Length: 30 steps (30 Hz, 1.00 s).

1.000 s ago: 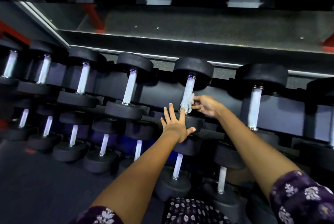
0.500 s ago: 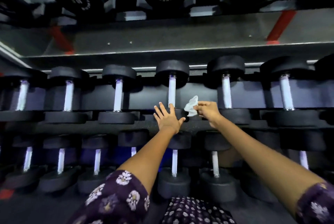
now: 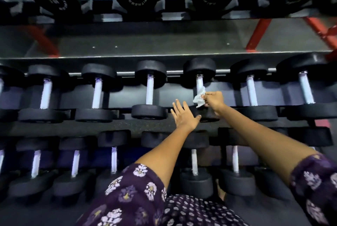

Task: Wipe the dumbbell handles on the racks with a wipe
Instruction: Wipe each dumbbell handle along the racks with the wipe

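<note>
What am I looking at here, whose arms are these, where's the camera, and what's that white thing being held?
There is no robot here. The view comes from a camera worn on a person's head, looking forward and down, so the two arms are that person's own. In front stands a gym rack with rows of black dumbbells. The right hand pinches a crumpled white wipe against the shiny handle of one middle-row dumbbell. The left hand, fingers straight and spread, reaches toward that dumbbell's near end; whether it touches is unclear. The flowered purple sleeves are the person's clothing.
</note>
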Motion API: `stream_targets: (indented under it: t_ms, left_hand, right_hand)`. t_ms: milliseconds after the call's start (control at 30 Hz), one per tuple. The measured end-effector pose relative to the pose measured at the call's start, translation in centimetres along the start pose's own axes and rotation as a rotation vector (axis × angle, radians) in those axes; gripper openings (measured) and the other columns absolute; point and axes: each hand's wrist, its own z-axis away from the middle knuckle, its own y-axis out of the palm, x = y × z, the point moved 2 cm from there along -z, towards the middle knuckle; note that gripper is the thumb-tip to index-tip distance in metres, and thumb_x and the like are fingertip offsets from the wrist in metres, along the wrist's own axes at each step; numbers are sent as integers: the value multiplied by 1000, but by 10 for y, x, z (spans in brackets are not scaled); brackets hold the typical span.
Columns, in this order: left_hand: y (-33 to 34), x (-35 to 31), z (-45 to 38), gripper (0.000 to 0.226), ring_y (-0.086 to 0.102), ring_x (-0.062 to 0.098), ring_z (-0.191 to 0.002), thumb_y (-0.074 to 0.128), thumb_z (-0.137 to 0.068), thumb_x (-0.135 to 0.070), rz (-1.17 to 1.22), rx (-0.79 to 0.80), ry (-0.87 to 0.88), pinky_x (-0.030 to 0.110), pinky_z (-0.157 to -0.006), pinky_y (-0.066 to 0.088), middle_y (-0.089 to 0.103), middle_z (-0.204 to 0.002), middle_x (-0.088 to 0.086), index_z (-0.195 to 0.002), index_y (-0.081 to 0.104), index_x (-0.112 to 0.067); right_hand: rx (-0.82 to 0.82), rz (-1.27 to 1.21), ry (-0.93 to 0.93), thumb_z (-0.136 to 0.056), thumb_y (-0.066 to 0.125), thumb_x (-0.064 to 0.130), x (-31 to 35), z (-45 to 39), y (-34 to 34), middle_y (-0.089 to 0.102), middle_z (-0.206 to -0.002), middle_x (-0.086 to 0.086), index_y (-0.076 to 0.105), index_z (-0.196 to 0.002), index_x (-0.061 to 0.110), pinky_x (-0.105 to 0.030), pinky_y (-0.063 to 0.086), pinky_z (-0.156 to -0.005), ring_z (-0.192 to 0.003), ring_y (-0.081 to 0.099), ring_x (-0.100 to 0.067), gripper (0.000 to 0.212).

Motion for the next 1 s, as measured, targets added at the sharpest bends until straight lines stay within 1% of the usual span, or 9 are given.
stream_targets:
  t_ms: [67,133,200,300,400,567,767,867,1000]
  left_hand:
    - [12,-20,-1,95,-14,33,-147,59,-91,-48,75,-17,-67,44,-118,-6,-13,-160,18,-153,2,-3]
    - [19,-38,-5,102,-11,32,-148,61,-88,-52,142,-45,-147,44,-118,-5,-10,-160,18,-152,0,-1]
    - [31,-49,-8,112,-7,32,-148,67,-83,-54,203,-61,-216,43,-118,-3,-8,-160,18,-151,-2,1]
    - [54,-64,-16,127,-9,32,-148,76,-75,-53,254,-107,-264,43,-119,-2,-11,-160,18,-150,-11,2]
    - [65,-62,-20,133,-12,33,-148,77,-72,-56,219,-153,-273,43,-119,-3,-15,-159,19,-149,-16,3]
    - [75,-60,-24,126,-14,34,-147,70,-77,-57,153,-166,-231,44,-118,-4,-17,-159,20,-149,-16,2]
    - [90,-68,-18,94,-19,44,-143,42,-96,-56,-89,-162,-171,53,-116,-5,-24,-154,27,-149,-23,-13]
    - [90,-66,-16,83,-21,45,-142,37,-99,-53,-114,-125,-156,55,-115,-6,-26,-152,29,-142,-28,-25]
    - [87,-70,-16,87,-17,43,-144,44,-97,-51,-102,-129,-183,54,-116,-1,-22,-155,27,-151,-18,-23]
  right_hand:
    - [36,129,-82,-67,57,8,-2,-12,-10,43,-65,-8,53,-56,10,-31,33,-54,-63,40,-17,11]
    - [60,282,-180,-70,58,5,2,-21,-22,37,-63,-11,49,-54,7,-29,28,-54,-61,35,-12,19]
    - [60,414,-259,-78,58,1,6,-24,-32,51,-64,-20,61,-63,-7,-30,35,-58,-67,51,-9,17]
    - [138,531,-376,-80,55,0,1,-44,-41,67,-108,-21,68,-105,-4,-29,41,-85,-103,61,-28,28]
    - [247,642,-456,-80,56,3,-10,-55,-34,63,-119,-13,65,-115,8,-32,45,-90,-108,58,-30,36]
    - [433,653,-442,-78,67,2,-24,-74,-20,70,-103,-18,72,-100,1,-17,43,-73,-98,65,-23,23]
    - [328,743,-616,-77,64,3,5,-105,-13,70,-98,-20,74,-94,4,-28,46,-83,-95,65,-27,20]
    - [519,907,-692,-75,63,2,-5,-96,-9,70,-91,-20,74,-89,2,-30,49,-76,-91,65,-30,18]
    - [501,835,-609,-79,65,1,5,-109,-15,71,-97,-16,73,-96,1,0,34,-60,-95,65,-22,19]
